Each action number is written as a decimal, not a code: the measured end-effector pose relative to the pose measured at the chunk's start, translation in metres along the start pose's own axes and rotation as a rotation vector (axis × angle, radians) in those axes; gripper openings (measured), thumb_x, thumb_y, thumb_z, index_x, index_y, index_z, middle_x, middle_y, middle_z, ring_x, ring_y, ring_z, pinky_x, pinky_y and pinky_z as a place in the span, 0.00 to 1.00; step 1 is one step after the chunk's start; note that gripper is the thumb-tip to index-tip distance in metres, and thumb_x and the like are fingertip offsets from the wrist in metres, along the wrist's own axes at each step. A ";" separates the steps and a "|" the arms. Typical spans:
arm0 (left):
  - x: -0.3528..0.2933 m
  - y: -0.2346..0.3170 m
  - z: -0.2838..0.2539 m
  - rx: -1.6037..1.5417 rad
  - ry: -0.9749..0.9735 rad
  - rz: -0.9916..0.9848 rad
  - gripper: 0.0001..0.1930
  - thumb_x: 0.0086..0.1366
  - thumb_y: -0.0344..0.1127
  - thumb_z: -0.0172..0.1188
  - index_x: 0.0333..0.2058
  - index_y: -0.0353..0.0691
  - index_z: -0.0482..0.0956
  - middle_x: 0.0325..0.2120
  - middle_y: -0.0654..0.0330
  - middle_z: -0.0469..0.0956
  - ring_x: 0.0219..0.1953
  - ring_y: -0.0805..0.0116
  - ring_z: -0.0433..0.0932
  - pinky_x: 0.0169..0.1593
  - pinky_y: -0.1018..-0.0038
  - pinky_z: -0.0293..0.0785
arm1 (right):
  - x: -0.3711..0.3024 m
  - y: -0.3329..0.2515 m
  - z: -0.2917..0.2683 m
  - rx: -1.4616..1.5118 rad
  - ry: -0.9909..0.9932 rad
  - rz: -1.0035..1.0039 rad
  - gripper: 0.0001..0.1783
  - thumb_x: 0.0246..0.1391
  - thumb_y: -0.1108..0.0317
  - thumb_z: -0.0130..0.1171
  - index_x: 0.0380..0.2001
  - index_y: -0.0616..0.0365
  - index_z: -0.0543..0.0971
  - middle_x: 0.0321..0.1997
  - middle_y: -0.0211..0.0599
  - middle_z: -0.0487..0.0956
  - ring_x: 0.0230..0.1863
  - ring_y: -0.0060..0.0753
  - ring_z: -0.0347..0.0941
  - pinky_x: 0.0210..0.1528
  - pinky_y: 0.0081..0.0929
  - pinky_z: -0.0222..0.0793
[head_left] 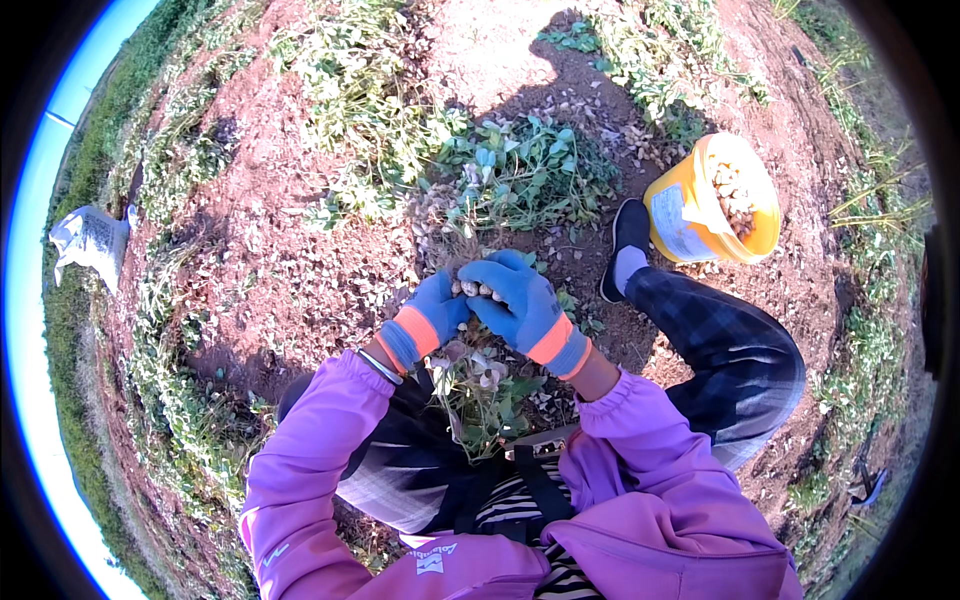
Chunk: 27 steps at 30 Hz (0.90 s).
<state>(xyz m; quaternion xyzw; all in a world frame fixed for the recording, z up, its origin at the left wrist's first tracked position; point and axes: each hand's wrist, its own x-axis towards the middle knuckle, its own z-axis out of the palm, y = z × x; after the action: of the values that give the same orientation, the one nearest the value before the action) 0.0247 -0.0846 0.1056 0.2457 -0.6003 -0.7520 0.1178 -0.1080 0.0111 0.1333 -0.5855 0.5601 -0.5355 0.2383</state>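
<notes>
At frame centre I see my left hand (432,310) and right hand (520,300) both closed around a peanut plant (478,385); a yellow bucket (715,200) of peanuts sits upper right.

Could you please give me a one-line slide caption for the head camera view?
Seated on red soil, left hand and right hand in blue gloves grip peanut pods, near a yellow bucket.
</notes>
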 end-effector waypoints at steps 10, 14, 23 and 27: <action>-0.001 0.023 0.009 0.208 -0.057 -0.152 0.10 0.56 0.29 0.53 0.37 0.35 0.69 0.26 0.66 0.70 0.27 0.79 0.68 0.32 0.79 0.68 | -0.006 -0.003 -0.020 0.989 0.044 0.720 0.10 0.48 0.72 0.51 0.36 0.61 0.73 0.23 0.25 0.68 0.15 0.13 0.56 0.15 0.11 0.48; 0.001 0.012 -0.011 0.165 -0.054 -0.240 0.14 0.56 0.30 0.53 0.42 0.36 0.69 0.28 0.66 0.72 0.28 0.79 0.68 0.32 0.80 0.67 | -0.003 0.002 -0.043 1.125 0.220 0.681 0.08 0.49 0.71 0.50 0.34 0.62 0.73 0.22 0.26 0.67 0.15 0.13 0.56 0.14 0.12 0.49; -0.005 0.039 -0.005 0.094 -0.095 -0.151 0.25 0.57 0.29 0.52 0.55 0.40 0.60 0.39 0.64 0.72 0.38 0.77 0.70 0.43 0.79 0.66 | 0.019 0.076 -0.286 0.247 0.998 0.449 0.04 0.48 0.68 0.55 0.29 0.54 0.73 0.19 0.26 0.71 0.16 0.19 0.65 0.16 0.15 0.63; -0.003 0.037 -0.012 -0.012 -0.085 -0.094 0.27 0.55 0.27 0.51 0.55 0.41 0.59 0.41 0.61 0.72 0.40 0.75 0.71 0.45 0.78 0.66 | 0.003 0.125 -0.376 -0.127 0.969 0.594 0.27 0.44 0.59 0.60 0.46 0.61 0.67 0.37 0.42 0.73 0.36 0.35 0.70 0.38 0.29 0.68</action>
<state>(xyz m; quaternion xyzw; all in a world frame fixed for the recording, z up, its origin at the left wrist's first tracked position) 0.0292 -0.1031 0.1402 0.2408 -0.5880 -0.7700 0.0584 -0.4946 0.0964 0.1420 -0.1039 0.7771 -0.6180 0.0590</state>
